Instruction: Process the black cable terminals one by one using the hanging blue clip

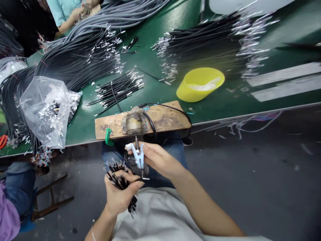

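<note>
My left hand is closed round a bundle of short black cables with bare silvery ends. Between its thumb and forefinger one cable sticks out to the right, its pale tip just below a thin metal point. My right hand grips a light blue spring clip, which sits on a slim metal rod. Above the clip, that rod runs up towards a brownish metal block on a wooden board. Some of the right fingers are hidden behind the clip.
On the green table lie a small cable pile, a larger cable pile and long grey cables. A yellow cup, a clear plastic bag and a green clamp are nearby. Another person's arm shows at upper left.
</note>
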The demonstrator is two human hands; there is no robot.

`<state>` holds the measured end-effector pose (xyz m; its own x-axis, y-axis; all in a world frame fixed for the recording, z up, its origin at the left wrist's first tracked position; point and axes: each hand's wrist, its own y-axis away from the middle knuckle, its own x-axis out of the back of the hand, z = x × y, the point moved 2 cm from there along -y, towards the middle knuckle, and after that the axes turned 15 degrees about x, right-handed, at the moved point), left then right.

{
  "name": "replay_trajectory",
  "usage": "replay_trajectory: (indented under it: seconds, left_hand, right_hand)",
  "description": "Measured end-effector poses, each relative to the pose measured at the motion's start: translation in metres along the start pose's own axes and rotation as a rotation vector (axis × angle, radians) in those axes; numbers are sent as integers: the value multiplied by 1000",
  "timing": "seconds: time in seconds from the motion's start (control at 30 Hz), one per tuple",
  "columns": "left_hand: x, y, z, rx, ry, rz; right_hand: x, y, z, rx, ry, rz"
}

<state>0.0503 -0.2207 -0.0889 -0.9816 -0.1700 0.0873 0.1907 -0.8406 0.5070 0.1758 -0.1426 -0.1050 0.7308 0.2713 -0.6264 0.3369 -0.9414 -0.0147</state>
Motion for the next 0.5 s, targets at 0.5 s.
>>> replay_trajectory:
  seconds: [0.5]
  left_hand:
    - [-4,-7,2,-52,54,47]
  right_hand:
    - [-20,-11,28,76,-402,-6]
